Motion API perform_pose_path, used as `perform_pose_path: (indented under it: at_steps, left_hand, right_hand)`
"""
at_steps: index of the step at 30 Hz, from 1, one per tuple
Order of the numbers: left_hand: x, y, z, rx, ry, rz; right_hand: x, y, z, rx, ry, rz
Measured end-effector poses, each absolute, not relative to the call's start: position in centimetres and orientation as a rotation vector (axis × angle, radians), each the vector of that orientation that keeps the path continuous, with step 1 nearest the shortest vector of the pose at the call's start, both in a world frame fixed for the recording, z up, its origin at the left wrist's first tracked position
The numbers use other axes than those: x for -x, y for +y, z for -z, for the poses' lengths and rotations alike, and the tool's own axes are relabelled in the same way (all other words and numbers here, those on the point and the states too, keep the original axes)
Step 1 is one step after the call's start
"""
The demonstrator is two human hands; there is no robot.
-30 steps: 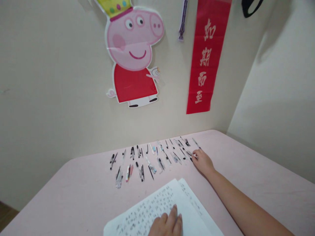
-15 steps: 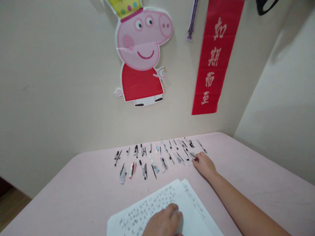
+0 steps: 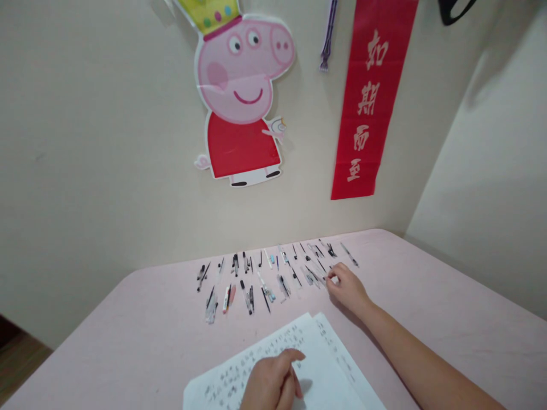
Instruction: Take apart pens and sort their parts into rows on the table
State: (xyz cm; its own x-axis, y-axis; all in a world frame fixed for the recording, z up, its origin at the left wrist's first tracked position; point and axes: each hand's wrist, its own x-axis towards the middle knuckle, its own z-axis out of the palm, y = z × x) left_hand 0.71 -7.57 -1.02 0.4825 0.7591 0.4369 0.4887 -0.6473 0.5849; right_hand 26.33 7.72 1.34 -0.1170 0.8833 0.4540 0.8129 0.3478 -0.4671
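My right hand (image 3: 348, 287) is at the right end of the front row of pen parts, fingertips bent together in a pinch. Whatever lies between them is too small and covered to make out. Beside its fingertips are dark refills and clear pen barrels (image 3: 314, 276). My left hand (image 3: 273, 380) is over the handwritten paper sheets (image 3: 329, 370), its index finger stretched out to the right and the other fingers curled. Nothing shows in it, and a shadow falls on the paper beside it.
Two rows of dismantled pens, caps and refills (image 3: 248, 296) lie on the pink tabletop (image 3: 128, 341). One pen (image 3: 349, 254) lies apart at the far right. Behind stands a wall with a pig cutout (image 3: 243, 142) and a red banner (image 3: 367, 114).
My right hand has shifted slightly left along the front row. My left hand has moved a little left, its index finger now lifted and straighter. The view has shifted slightly.
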Motion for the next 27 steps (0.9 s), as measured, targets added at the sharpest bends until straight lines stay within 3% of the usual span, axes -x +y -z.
perform_pose_path:
  at_steps: [10,27]
  left_hand:
    - [-0.1,-7.5,-1.9,-3.018,1.511,-1.079]
    - [-0.2,-7.4,-0.1,-2.779,1.567,-0.705]
  right_hand:
    - [-19.2,1.5,-3.4,0.939,-2.29,-0.812]
    - [-19.6,1.4,-4.4,0.907,-2.212,-1.359]
